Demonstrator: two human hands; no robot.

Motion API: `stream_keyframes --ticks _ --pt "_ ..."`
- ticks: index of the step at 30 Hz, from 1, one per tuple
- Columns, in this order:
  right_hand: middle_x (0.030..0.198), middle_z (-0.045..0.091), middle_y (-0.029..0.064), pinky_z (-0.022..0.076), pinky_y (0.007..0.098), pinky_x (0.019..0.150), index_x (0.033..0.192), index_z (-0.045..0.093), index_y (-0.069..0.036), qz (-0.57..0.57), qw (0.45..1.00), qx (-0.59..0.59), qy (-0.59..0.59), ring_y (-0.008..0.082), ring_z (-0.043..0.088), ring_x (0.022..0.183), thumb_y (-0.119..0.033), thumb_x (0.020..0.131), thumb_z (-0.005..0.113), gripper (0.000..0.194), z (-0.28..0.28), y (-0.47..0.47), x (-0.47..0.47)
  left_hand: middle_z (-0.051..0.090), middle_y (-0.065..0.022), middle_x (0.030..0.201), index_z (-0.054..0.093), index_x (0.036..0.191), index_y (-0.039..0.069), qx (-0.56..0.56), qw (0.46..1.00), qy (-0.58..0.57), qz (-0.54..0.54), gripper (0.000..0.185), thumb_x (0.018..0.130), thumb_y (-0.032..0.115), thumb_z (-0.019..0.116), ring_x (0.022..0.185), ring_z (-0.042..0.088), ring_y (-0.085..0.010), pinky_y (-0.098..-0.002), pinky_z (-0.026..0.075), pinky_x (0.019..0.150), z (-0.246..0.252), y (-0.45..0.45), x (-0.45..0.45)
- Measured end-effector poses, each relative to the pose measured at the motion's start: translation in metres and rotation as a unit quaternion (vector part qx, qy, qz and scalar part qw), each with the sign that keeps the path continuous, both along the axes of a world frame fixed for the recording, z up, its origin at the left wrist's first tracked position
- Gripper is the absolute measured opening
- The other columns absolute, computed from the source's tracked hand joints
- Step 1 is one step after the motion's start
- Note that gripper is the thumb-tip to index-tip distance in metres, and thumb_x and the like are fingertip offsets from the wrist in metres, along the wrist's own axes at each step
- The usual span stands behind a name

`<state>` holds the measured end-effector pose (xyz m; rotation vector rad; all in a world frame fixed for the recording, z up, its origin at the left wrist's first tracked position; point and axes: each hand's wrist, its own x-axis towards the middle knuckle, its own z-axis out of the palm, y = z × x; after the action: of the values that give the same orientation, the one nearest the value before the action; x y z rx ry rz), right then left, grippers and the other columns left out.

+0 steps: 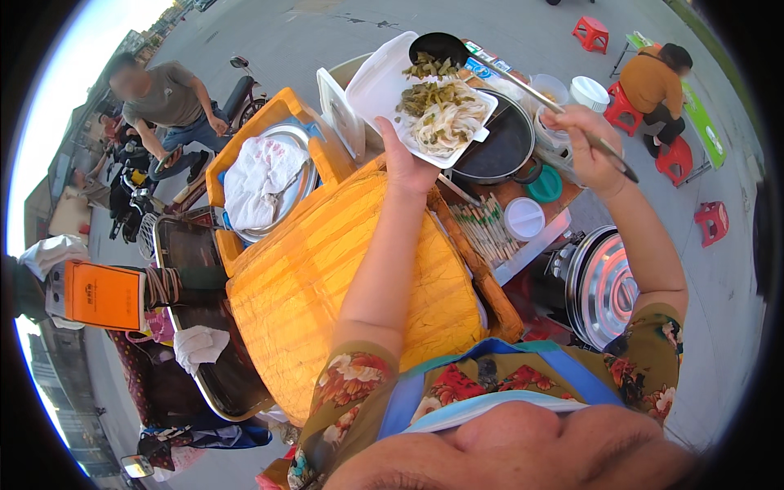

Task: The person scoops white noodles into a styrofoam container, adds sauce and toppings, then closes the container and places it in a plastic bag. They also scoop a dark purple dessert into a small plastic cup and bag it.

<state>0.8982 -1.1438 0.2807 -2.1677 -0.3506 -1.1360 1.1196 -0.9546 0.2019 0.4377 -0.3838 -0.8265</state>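
Note:
My left hand [405,160] supports an open white foam takeaway box [381,78] from below, its lid tilted up on the left side. White noodles [448,130] fill the tray, with chopped dark-green vegetables [422,98] on top. My right hand [589,146] grips the long handle of a black ladle [436,44]. The ladle's bowl is tipped over the box, and greens lie just under its rim. Behind the box stands a dark pot [503,138], whose contents look dark; the box hides part of it.
A yellow taped insulated box [343,263] lies below my arms. Beside it, a white cloth [263,177] covers a metal lid. Wrapped chopsticks [484,229], a teal lid [544,184] and a steel pot [606,288] are on the right. One person [174,104] sits left, another [649,86] right.

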Motion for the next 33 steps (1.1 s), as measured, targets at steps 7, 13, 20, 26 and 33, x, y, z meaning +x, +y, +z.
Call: stream_keyframes --ticks 7,13,20,26,33 --pt "0.109 0.066 0.0212 0.0583 0.0379 0.074 0.110 0.063 -0.003 0.000 0.926 -0.376 -0.034 0.0346 0.069 0.093 -0.008 0.080 0.065 0.030 0.017 0.010 -0.001 0.038 -0.0111 0.153 0.027 0.153 0.012 -0.042 0.999 0.020 -0.012 0.084 0.095 0.072 0.032 0.139 0.040 -0.0331 -0.0486 0.037 0.114 0.007 0.005 -0.006" --pt "0.106 0.068 0.0213 0.0589 0.0363 0.078 0.110 0.060 0.002 -0.031 0.991 -0.119 -0.057 0.0318 0.071 0.092 -0.006 0.098 0.052 0.016 0.000 0.008 0.000 0.038 -0.0111 0.153 0.026 0.153 0.012 -0.037 0.999 0.011 -0.003 0.083 0.096 0.071 0.031 0.139 0.040 -0.0330 -0.0481 0.036 0.114 0.004 0.005 -0.004" --pt "0.094 0.070 0.0167 0.0599 0.0323 0.077 0.108 0.058 0.004 -0.137 0.891 0.432 0.041 0.0223 0.072 0.086 -0.017 0.104 0.048 0.024 -0.090 -0.056 0.035 0.038 -0.0104 0.153 0.027 0.153 0.012 -0.016 0.999 0.008 0.030 0.081 0.096 0.069 0.036 0.139 0.040 -0.0325 -0.0481 0.036 0.114 0.004 0.007 -0.006" --pt "0.089 0.070 0.0145 0.0550 0.0374 0.069 0.105 0.062 -0.010 -0.294 0.928 0.038 0.225 0.0332 0.068 0.078 -0.021 0.099 0.057 0.014 -0.222 -0.074 0.042 0.038 -0.0105 0.153 0.026 0.153 0.013 0.000 0.999 0.013 0.047 0.082 0.095 0.069 0.039 0.139 0.040 -0.0328 -0.0499 0.035 0.114 0.003 0.007 -0.004" --pt "0.088 0.068 0.0157 0.0524 0.0467 0.070 0.102 0.061 -0.011 -0.310 0.919 0.085 0.230 0.0401 0.064 0.081 -0.022 0.097 0.057 0.013 -0.264 -0.089 0.046 0.037 -0.0109 0.153 0.026 0.153 0.013 0.001 0.999 0.006 0.047 0.080 0.097 0.068 0.035 0.140 0.039 -0.0332 -0.0494 0.034 0.115 0.009 0.007 -0.008"
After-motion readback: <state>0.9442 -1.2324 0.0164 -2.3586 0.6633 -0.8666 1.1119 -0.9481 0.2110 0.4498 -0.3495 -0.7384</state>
